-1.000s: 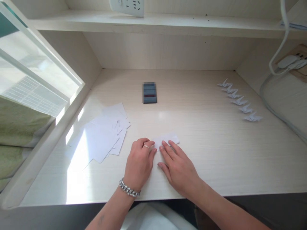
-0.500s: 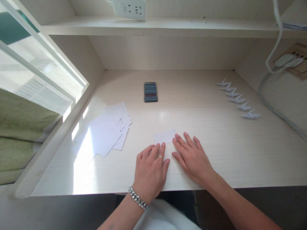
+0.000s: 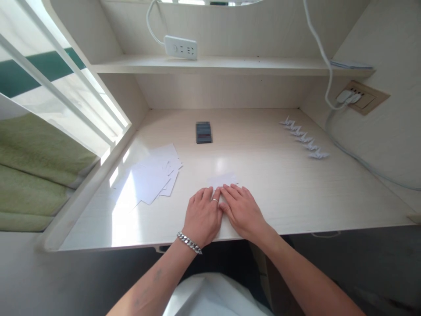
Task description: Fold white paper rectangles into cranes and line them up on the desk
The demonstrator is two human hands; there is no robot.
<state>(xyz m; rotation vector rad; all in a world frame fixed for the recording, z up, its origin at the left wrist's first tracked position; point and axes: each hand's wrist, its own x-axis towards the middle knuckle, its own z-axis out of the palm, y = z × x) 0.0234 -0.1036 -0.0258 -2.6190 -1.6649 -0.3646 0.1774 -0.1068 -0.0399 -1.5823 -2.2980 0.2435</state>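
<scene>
A small sheet of white paper (image 3: pixel 222 180) lies flat on the pale desk, its near edge partly hidden beneath my fingers. My left hand (image 3: pixel 203 216), with a ring and a chain bracelet, rests palm down, fingers stretched toward the near side of the paper. Right beside it lies my right hand (image 3: pixel 242 210), also palm down with fingers extended along the same edge. The fingertips of both hands nearly meet. Neither hand grips anything.
White paper sheets (image 3: pixel 149 177) lie in a loose pile on the left. A dark box (image 3: pixel 204 133) stands farther back. Several folded paper cranes (image 3: pixel 304 138) line up at the right. A power strip (image 3: pixel 180 47) sits on the shelf; a cable (image 3: pixel 320 41) hangs at the right.
My right hand has slid left along the paper's edge until it lies beside my left hand. The view has tilted up, showing more of the shelf.
</scene>
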